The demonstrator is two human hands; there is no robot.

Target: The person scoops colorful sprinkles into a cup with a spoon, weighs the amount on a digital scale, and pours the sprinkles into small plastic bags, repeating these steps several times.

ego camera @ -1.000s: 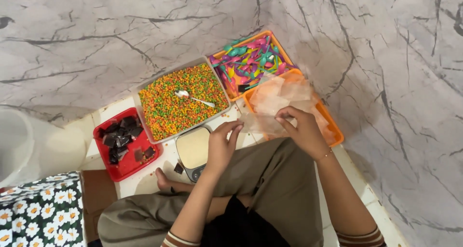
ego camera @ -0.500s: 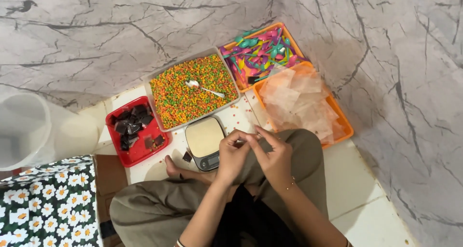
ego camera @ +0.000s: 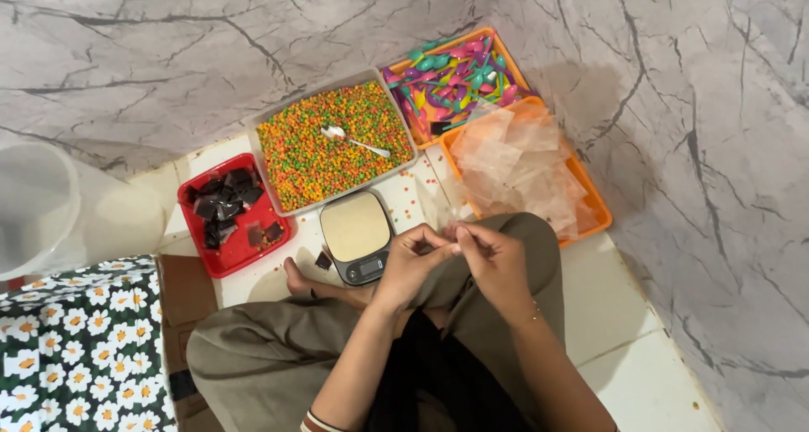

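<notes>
We sit cross-legged on the tiled floor (ego camera: 640, 348) with both hands brought together over our knee, a little below the middle of the frame. Our left hand (ego camera: 413, 263) and our right hand (ego camera: 497, 263) meet fingertip to fingertip, and between them we pinch a small clear plastic bag (ego camera: 455, 240); it is thin and nearly see-through, so we cannot tell whether it is open. Both hands are closed on it, fingers curled, the bag at the point where thumbs and forefingers touch.

Just beside our left hand, toward the upper left, lies a small kitchen scale (ego camera: 357, 234) with a pale platform. Above it, in the upper middle of the frame, stands a clear tray of tiny orange, green and yellow candies (ego camera: 320, 158), with a white spoon (ego camera: 354, 139) lying on top of them. To the left of that sits a red tray (ego camera: 227, 259) holding dark square packets. In the upper right of the frame an orange tray of coloured plastic spoons (ego camera: 459, 74) stands against the marble wall (ego camera: 168, 53), and just below it another orange tray (ego camera: 590, 204) holds a loose heap of clear bags, near our right hand but apart from it. A few candies lie scattered on the floor between the trays. At the lower left there is a daisy-print cloth (ego camera: 76, 348).
</notes>
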